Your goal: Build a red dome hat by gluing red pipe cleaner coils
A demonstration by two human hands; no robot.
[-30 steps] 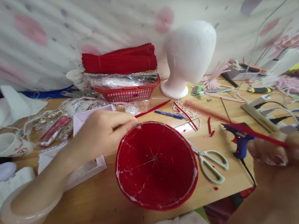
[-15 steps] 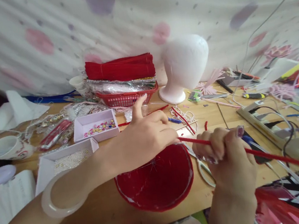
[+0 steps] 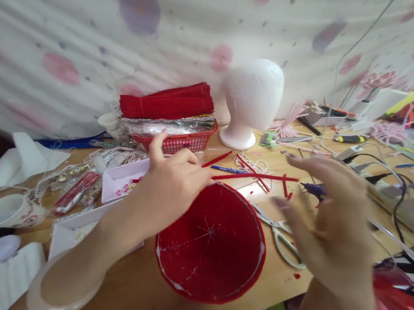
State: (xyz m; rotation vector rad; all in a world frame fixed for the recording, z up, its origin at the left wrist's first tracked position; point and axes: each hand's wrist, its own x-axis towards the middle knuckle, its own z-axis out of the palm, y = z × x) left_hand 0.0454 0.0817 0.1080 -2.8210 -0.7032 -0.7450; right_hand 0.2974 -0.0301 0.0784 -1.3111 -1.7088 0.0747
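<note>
At the near middle of the tabletop (image 3: 134, 293), a red bowl-shaped form (image 3: 211, 252), hollow side up, with a whitish line around the inside of its rim and pale streaks fanning from the centre. Over its far left rim, the left hand (image 3: 171, 190), palm down, index finger raised, the other fingers closed on the left end of a red strip (image 3: 259, 174); the rest of that strip stretched to the right, just past the far rim. On the left wrist, a white bangle (image 3: 44, 296). To the right of the form, the right hand (image 3: 334, 209), blurred, fingers spread, holding nothing visible, well apart from the form. Between form and right hand, scissors (image 3: 274, 224) with pale handles; farther right, partly behind the right hand, a blue glue gun (image 3: 314, 191). Beyond the strip, a blue pen (image 3: 228, 169) and a tangle of white beads (image 3: 260, 163) with a thin red piece across it. To the left, a pale tray of coloured gems (image 3: 108, 181) and, nearer, a second tray (image 3: 62, 234) of small beads, partly covered by the left forearm. At the far side, a red basket (image 3: 184, 143) beneath red bundles (image 3: 167, 104), and right of it a white foam head (image 3: 254, 92).
</note>
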